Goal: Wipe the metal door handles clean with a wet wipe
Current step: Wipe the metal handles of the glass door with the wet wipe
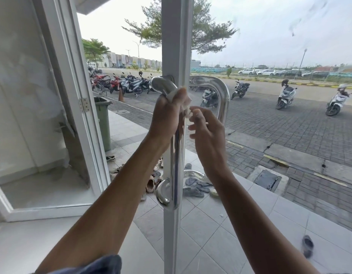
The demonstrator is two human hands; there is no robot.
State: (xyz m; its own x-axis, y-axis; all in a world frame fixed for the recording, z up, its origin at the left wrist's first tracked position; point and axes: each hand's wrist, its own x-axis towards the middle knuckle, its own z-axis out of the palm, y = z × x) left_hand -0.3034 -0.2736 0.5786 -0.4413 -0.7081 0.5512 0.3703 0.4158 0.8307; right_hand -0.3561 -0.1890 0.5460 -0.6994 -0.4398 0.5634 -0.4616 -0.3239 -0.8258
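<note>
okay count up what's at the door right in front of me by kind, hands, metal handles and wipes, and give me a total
Hands: 2, the left hand gripping the wet wipe, the right hand pinching its hanging end.
Metal handles: 2, the near handle and the outer handle behind the glass.
Wet wipes: 1.
Total: 5.

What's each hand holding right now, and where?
Left hand grips the wet wipe around the handle near its top bend; right hand pinches the wipe's loose end.
</note>
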